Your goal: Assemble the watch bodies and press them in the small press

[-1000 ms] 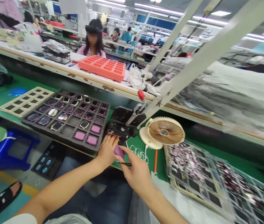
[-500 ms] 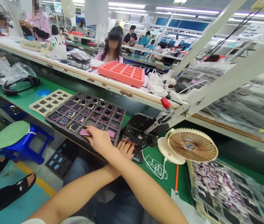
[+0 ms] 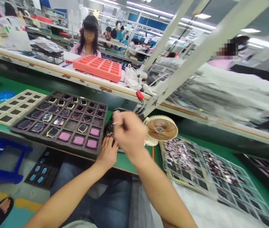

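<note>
My right hand [image 3: 129, 133] hovers closed above the black press fixture [image 3: 112, 123], pinching a thin pair of tweezers [image 3: 115, 123] whose tips point left. My left hand [image 3: 108, 152] rests on the bench edge at the foot of that fixture, fingers bent down against it; what they hold, if anything, is hidden. Just left lies a dark foam tray [image 3: 60, 118] of small watch cases, with three purple cases [image 3: 78, 140] in its front row. The red-knobbed lever [image 3: 139, 95] of the fixture sticks up behind my right hand.
A small beige fan [image 3: 160, 129] stands right of the fixture. Clear plastic trays [image 3: 203, 167] of small parts fill the right side. A cream empty tray [image 3: 10, 106] lies at the far left, a red tray [image 3: 97, 66] on the back bench. People sit beyond. A blue stool [image 3: 1, 161] stands below left.
My right hand has left the foam tray, where it reached across my left arm, and risen over the fixture with the tweezers. My left hand stays at the fixture's base.
</note>
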The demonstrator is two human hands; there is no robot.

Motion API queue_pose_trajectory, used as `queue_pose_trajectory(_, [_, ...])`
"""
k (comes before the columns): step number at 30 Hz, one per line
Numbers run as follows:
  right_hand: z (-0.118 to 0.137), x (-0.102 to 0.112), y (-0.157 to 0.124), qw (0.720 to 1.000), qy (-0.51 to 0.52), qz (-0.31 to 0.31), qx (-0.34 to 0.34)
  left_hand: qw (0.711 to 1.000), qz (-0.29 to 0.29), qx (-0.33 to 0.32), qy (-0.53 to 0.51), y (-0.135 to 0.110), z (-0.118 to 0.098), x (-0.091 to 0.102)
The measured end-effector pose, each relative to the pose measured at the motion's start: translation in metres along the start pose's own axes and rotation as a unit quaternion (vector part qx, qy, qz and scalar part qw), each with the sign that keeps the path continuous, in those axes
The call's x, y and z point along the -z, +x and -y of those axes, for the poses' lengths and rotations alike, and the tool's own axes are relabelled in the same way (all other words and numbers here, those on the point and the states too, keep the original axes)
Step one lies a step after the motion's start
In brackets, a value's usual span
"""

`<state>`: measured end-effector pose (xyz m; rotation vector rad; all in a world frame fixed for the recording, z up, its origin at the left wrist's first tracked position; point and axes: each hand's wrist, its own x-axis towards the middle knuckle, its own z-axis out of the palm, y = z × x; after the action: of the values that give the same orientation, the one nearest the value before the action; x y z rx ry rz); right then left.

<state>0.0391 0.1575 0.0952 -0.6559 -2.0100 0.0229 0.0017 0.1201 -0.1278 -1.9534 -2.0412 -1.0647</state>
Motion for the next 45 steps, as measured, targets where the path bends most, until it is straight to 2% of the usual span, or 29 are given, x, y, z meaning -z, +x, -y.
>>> queue_pose_trajectory(1, [-0.015,0.017,0.016,0.996,-0.047,-0.071,-0.007,1.000,0.000,0.000,-0.019,0.000,-0.001,0.004])
queue_pose_trajectory(2, [-0.031,0.030,0.033,0.990,-0.090,-0.105,-0.024,0.999,0.001,0.001,-0.038,0.001,-0.002,0.008])
queue_pose_trajectory(3, [-0.047,0.038,0.049,0.986,-0.119,-0.108,-0.053,0.998,0.001,0.003,-0.055,0.003,-0.002,0.011])
queue_pose_trajectory(4, [-0.063,0.042,0.066,0.985,-0.128,-0.074,-0.089,0.998,0.000,0.005,-0.069,0.004,-0.002,0.014])
queue_pose_trajectory(5, [-0.078,0.043,0.080,0.985,-0.116,-0.013,-0.128,0.997,-0.001,0.007,-0.083,0.005,-0.003,0.016])
queue_pose_trajectory(7, [-0.100,0.036,0.102,0.971,-0.039,0.138,-0.189,0.994,-0.007,0.004,-0.108,0.002,-0.005,0.023])
queue_pose_trajectory(8, [-0.105,0.033,0.107,0.960,0.004,0.195,-0.201,0.993,-0.011,-0.002,-0.120,-0.003,-0.006,0.028])
queue_pose_trajectory(9, [-0.107,0.029,0.109,0.954,0.036,0.222,-0.196,0.991,-0.013,-0.012,-0.130,-0.011,-0.007,0.036])
queue_pose_trajectory(10, [-0.105,0.028,0.105,0.959,0.053,0.214,-0.177,0.990,-0.014,-0.027,-0.138,-0.020,-0.008,0.045])
queue_pose_trajectory(11, [-0.100,0.027,0.097,0.972,0.057,0.174,-0.146,0.988,-0.013,-0.046,-0.148,-0.031,-0.009,0.058])
queue_pose_trajectory(13, [-0.086,0.032,0.068,0.995,0.051,0.039,-0.075,0.980,-0.014,-0.091,-0.175,-0.052,-0.006,0.088])
queue_pose_trajectory(15, [-0.074,0.039,0.029,0.995,0.073,-0.054,-0.030,0.974,-0.035,-0.115,-0.194,-0.061,0.007,0.124])
queue_pose_trajectory(17, [-0.068,0.043,-0.010,0.993,0.099,-0.062,-0.006,0.991,-0.061,-0.056,-0.108,-0.051,0.035,0.161])
queue_pose_trajectory(18, [-0.067,0.043,-0.026,0.993,0.104,-0.054,0.009,0.998,-0.064,0.017,-0.015,-0.040,0.054,0.178])
queue_pose_trajectory(19, [-0.068,0.042,-0.040,0.993,0.103,-0.045,0.026,0.990,-0.039,0.102,0.092,-0.025,0.075,0.193])
queue_pose_trajectory(20, [-0.069,0.039,-0.050,0.993,0.101,-0.038,0.044,0.979,-0.031,0.149,0.136,-0.009,0.097,0.205])
queue_pose_trajectory(22, [-0.073,0.031,-0.063,0.993,0.092,-0.023,0.066,0.963,-0.005,0.196,0.185,0.023,0.137,0.220])
queue_pose_trajectory(24, [-0.076,0.026,-0.068,0.994,0.084,-0.015,0.062,0.951,0.046,0.217,0.215,0.047,0.166,0.224])
queue_pose_trajectory(27, [-0.075,0.030,-0.068,0.996,0.077,0.011,0.046,0.935,0.120,0.232,0.240,0.064,0.185,0.219])
queue_pose_trajectory(30, [-0.067,0.049,-0.066,0.996,0.070,0.046,0.038,0.922,0.167,0.251,0.242,0.071,0.190,0.214])
queue_pose_trajectory(34, [-0.059,0.084,-0.076,1.000,0.024,0.000,0.009,0.917,0.195,0.277,0.211,0.078,0.200,0.219])
queue_pose_trajectory(36, [-0.059,0.098,-0.087,0.999,0.011,0.017,-0.030,0.920,0.197,0.289,0.177,0.080,0.207,0.226])
queue_pose_trajectory(39, [-0.064,0.109,-0.108,0.991,0.015,0.100,-0.084,0.927,0.177,0.313,0.106,0.080,0.215,0.239])
queue_pose_trajectory(42, [-0.070,0.108,-0.125,0.979,0.033,0.168,-0.113,0.927,0.134,0.351,0.007,0.079,0.220,0.249])
queue_pose_trajectory(45, [-0.074,0.103,-0.137,0.969,0.039,0.207,-0.131,0.908,0.078,0.393,-0.124,0.076,0.223,0.258])
